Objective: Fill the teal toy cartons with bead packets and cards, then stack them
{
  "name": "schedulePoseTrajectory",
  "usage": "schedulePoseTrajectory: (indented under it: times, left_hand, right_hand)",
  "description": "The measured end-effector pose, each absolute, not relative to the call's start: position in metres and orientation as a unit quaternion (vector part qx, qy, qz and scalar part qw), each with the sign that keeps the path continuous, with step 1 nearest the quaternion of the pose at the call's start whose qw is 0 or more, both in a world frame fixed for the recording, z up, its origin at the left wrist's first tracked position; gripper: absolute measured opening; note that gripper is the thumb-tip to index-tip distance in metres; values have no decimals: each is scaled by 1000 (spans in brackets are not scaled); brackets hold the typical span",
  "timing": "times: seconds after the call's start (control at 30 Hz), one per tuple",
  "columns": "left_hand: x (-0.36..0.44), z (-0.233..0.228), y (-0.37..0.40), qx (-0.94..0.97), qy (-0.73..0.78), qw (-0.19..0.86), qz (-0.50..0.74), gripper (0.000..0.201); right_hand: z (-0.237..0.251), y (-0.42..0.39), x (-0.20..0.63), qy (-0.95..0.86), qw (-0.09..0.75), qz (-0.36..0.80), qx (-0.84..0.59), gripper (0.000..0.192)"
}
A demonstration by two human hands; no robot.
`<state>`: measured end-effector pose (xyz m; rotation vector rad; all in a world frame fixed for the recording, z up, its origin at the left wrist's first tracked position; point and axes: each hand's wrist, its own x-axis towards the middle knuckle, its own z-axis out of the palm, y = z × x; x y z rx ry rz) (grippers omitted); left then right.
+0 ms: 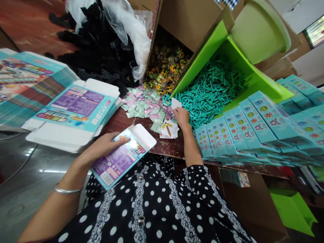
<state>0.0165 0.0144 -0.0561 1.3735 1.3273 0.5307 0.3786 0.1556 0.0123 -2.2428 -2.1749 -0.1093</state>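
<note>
Box (121, 158) in hand, teal and purple printed carton with its white end flap standing open, is held over the lap at the near table edge, clamped in the left hand (106, 145) with the thumb across its printed face. Right hand (181, 117) is out over the table with its fingers pinched together on a small white card (176, 103), just beside a small stack of printed cards (169, 129). Judgement: this carton is erected but not yet filled or closed, so the fill is at an early stage. Completed work appears as rows of closed teal boxes (253, 130) ranked along the right side of the table. Remaining stock is plentiful: a stack of flat unfolded cartons (73, 113) on the left, a scatter of pink and green sachets (144, 106), a heap of teal sticks (215, 89) in a green tray (263, 84), and bagged coloured pieces (165, 67) in a tipped cardboard carton (187, 20). Judged from these supplies, considerable packing remains.
</note>
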Motion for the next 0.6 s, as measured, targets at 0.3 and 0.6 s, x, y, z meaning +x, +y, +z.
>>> schedulePoseTrajectory:
  times: [0.3,0.6]
  left_hand:
    - [25,-57,21,561,570,529,283,67]
    - [41,-34,20,576,571,438,387,65]
  right_hand:
    - [32,109,347,-753,412,158,-488,24]
    - [50,73,297,-863,202,292,-360,40]
